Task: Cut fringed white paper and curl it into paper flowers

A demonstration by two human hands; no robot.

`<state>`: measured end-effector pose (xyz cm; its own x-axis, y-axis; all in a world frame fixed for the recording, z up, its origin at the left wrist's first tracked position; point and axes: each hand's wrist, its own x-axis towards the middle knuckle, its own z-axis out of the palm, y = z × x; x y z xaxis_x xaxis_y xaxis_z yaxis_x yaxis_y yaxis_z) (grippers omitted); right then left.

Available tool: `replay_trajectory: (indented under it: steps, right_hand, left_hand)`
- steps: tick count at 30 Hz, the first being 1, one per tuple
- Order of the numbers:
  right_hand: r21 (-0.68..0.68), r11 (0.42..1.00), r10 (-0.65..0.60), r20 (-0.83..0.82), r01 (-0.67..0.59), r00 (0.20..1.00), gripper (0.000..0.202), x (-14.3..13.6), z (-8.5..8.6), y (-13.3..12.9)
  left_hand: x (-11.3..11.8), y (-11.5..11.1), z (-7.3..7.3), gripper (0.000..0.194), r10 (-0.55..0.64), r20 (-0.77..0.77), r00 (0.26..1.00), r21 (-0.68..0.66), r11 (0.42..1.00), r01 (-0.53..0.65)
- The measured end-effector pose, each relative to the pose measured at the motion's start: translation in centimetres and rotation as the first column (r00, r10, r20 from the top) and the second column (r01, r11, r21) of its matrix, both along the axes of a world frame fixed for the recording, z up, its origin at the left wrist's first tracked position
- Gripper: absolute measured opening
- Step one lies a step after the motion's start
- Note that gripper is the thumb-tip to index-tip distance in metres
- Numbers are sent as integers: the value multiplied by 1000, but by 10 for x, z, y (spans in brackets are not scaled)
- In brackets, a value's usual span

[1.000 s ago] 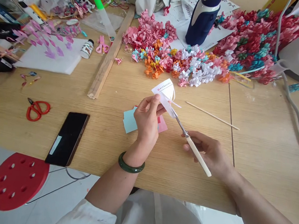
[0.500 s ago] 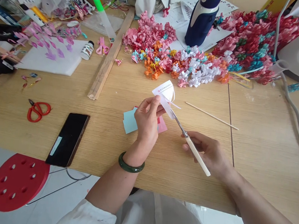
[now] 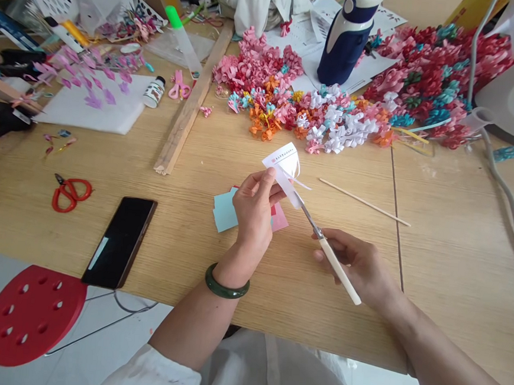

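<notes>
My left hand (image 3: 256, 204), with a dark green bangle (image 3: 227, 281) at the wrist, pinches a white printed paper (image 3: 283, 159). A narrow strip curls off the paper's right side. My right hand (image 3: 356, 262) holds white-handled scissors (image 3: 338, 267), and their blades meet the paper's lower end. Beneath my left hand, blue paper pieces (image 3: 226, 212) and pink ones (image 3: 279, 218) lie on the table, partly covered. A thin wooden stick (image 3: 365, 202) lies to the right of the paper.
Heaps of curled paper flowers (image 3: 267, 69) spread along the back, near a dark blue bottle (image 3: 345, 45). A wooden bar (image 3: 193, 104), red scissors (image 3: 70, 194) and a phone (image 3: 119, 242) lie at left. A grey cable (image 3: 509, 188) runs down the right side.
The whole view has shifted slightly, with the table items a little lower and farther right. My hands, the paper and the scissors keep nearly the same positions relative to each other.
</notes>
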<state>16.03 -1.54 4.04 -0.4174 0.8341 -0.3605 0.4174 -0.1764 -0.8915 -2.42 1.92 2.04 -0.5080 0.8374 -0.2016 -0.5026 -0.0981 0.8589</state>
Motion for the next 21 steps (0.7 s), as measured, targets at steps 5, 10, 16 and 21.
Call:
replay_trajectory:
  steps: [5, 10, 16, 21]
  right_hand:
    - [8, 1000, -4, -5, 4, 1000, 47, 0, -3, 0]
    - [9, 1000, -2, -17, 2, 1000, 47, 1, -5, 1]
    - [15, 1000, -3, -25, 4, 1000, 44, 3, -6, 0]
    - [31, 999, -26, -7, 26, 1000, 42, 3, -11, -1]
  left_hand:
    - [4, -2, 0, 31, -30, -8, 1000, -24, 999, 29]
    - [11, -6, -1, 32, -61, -8, 998, -32, 998, 60]
    - [14, -7, -1, 30, -70, 11, 997, -11, 997, 70]
    - [13, -6, 0, 30, -74, 24, 997, -26, 997, 75]
